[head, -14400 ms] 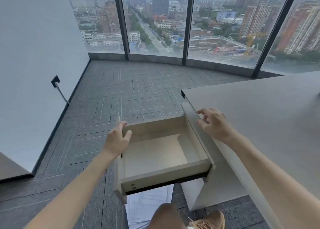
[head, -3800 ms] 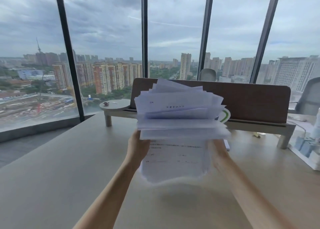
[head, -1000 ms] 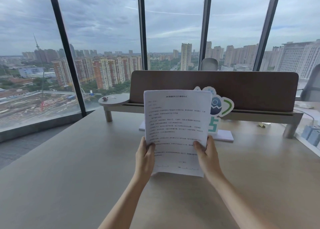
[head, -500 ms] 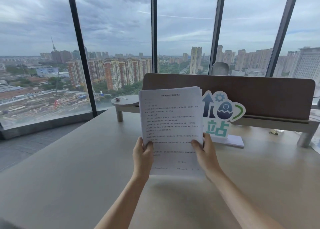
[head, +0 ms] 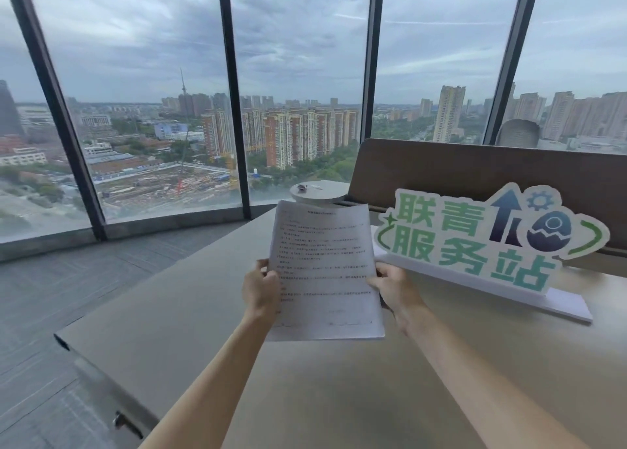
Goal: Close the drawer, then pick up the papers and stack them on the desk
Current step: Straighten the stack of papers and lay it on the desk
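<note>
A neat stack of printed white papers [head: 324, 268] stands tilted back over the beige desk [head: 339, 391], its bottom edge at or just above the desktop. My left hand [head: 259, 287] grips the stack's left edge and my right hand [head: 393, 287] grips its right edge, thumbs on the front sheet. The drawer's front with its dark handle [head: 127, 423] shows under the desk's left edge and looks pushed in.
A white sign with green characters [head: 488, 234] stands on the desk just right of the papers. Behind it runs a brown divider panel [head: 475, 170] and a small round shelf [head: 319, 190]. Floor-to-ceiling windows and grey carpet [head: 68, 296] lie to the left.
My view has swung left and lowered, bringing the desk's left edge and drawer front into sight. The papers stay gripped in both hands, tilted back a little more and lower over the desk.
</note>
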